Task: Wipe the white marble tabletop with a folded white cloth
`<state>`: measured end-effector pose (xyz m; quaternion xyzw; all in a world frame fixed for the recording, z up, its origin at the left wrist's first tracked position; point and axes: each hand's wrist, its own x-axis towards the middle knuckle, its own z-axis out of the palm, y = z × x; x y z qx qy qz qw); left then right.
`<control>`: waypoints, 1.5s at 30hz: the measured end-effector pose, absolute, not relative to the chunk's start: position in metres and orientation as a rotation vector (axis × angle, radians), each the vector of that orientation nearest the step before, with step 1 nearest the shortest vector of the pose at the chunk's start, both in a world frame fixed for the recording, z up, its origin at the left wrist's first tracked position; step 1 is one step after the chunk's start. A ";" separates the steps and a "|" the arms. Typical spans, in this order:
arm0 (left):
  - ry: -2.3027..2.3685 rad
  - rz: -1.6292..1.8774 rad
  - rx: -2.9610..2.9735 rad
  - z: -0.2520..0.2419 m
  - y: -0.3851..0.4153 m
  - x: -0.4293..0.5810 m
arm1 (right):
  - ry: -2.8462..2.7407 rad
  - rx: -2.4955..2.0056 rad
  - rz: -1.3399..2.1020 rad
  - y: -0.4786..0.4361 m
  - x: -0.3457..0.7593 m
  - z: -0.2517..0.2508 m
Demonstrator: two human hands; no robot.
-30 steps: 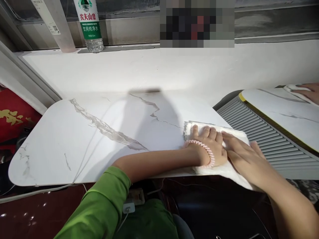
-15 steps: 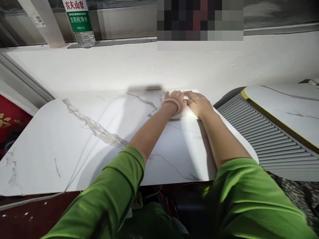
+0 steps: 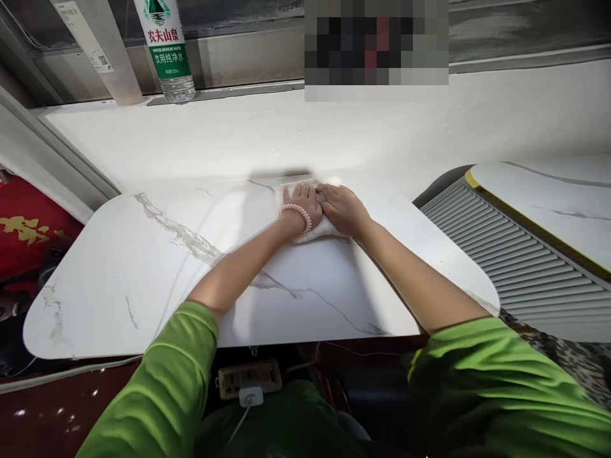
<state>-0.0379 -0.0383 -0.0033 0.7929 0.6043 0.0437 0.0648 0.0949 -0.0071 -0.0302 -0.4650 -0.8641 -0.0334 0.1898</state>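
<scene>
A white cloth (image 3: 329, 232) lies folded on the white marble-patterned tabletop (image 3: 157, 273), close to its back edge. My left hand (image 3: 304, 207), with a pink coiled band at the wrist, presses flat on the cloth, fingers spread. Right beside it, my right hand (image 3: 341, 207) rests on the cloth's right part, its fingers bent over and touching the left hand's side. Some of the right fingertips are hard to make out against the cloth.
A water bottle (image 3: 172, 57) and a translucent container (image 3: 107, 57) stand on the back ledge. A ribbed grey cabinet (image 3: 501, 254) is at the right. Below the front edge hang a power strip (image 3: 251, 378) and cables.
Both hands and the cloth have moved left along the back of the tabletop. The view has shifted slightly, and the power strip now shows below the front edge.
</scene>
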 end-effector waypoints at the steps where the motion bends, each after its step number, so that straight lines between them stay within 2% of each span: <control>1: 1.813 0.114 2.401 -0.002 -0.048 -0.038 | -2.432 -1.311 -0.101 -0.018 0.096 -0.031; 7: 1.635 -0.034 2.567 0.003 -0.131 -0.041 | -2.465 -1.364 -0.180 -0.121 0.105 -0.030; 11: 1.583 -0.003 2.653 0.005 -0.198 -0.047 | -2.488 -1.305 -0.203 -0.198 0.105 -0.026; 15: 1.558 0.012 2.666 0.006 -0.225 -0.052 | -2.470 -1.295 -0.179 -0.225 0.101 -0.023; 21: 1.603 -0.009 2.578 0.005 -0.187 -0.061 | -2.489 -1.285 -0.111 -0.178 0.090 -0.024; 33: 1.848 0.099 2.470 0.001 -0.024 -0.132 | -2.441 -1.408 0.066 -0.010 0.000 -0.015; 39: 1.845 0.130 2.458 0.000 -0.010 -0.141 | -2.403 -1.459 0.089 0.003 -0.009 -0.016; 45: 1.840 0.110 2.488 -0.003 -0.033 -0.141 | -2.485 -1.470 0.029 -0.021 -0.005 -0.018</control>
